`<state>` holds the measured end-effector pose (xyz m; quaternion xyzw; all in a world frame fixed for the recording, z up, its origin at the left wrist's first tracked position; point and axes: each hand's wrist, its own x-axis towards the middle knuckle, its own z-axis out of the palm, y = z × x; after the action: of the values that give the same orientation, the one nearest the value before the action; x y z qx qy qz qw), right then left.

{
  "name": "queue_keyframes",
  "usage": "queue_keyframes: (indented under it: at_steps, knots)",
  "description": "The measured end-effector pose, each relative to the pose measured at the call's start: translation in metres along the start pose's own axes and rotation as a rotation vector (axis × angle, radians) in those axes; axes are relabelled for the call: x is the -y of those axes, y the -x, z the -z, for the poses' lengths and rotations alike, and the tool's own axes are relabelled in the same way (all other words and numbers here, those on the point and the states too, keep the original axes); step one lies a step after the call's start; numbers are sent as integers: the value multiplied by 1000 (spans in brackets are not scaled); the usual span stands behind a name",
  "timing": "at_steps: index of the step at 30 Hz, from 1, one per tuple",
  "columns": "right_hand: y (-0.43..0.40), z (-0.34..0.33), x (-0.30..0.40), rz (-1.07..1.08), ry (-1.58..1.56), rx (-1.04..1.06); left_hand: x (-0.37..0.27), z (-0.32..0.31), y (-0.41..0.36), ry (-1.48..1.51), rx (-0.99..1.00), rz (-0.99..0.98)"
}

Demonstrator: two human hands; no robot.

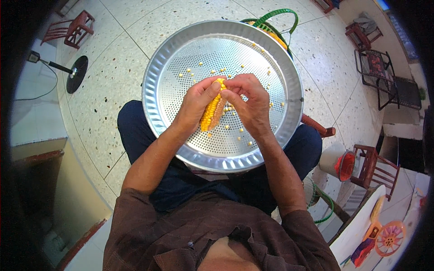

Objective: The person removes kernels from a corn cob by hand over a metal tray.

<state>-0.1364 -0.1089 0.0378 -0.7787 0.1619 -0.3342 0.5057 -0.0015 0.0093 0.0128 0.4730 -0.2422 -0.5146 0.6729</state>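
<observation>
A partly shelled ear of yellow corn (211, 114) is held at a tilt over a round perforated metal sieve pan (163, 142). My left hand (195, 103) wraps the ear from the left, its thumb near the upper tip. Along the ear's right side a strip of bare cob (218, 114) shows. The thumb and bent fingers of my right hand (251, 101) press at the upper right of the ear; what lies under those fingertips is hidden. Loose corn kernels (227, 127) lie scattered on the pan's holed bottom, some partly covered by my hands.
The pan sits over my knees. Behind its far rim stands a green-handled basket (276, 13) with yellow corn in it. A bucket with a red lining (345, 166) and a wooden chair (368, 166) are to the right. A round black stand base (77, 74) is at the left.
</observation>
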Motion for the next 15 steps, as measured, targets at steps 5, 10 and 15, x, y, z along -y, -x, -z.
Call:
queue_keyframes:
  at_steps: [5, 10, 15]
  knots:
    - [0, -1, -3, 145, 141, -30, -2, -5, 2, 34, 0, -11]
    - [2, -8, -2, 252, 249, -64, -4, -5, 4, 51, 12, 7]
    - [4, -12, -4, 307, 321, -108, -5, -4, 4, 52, 33, -2]
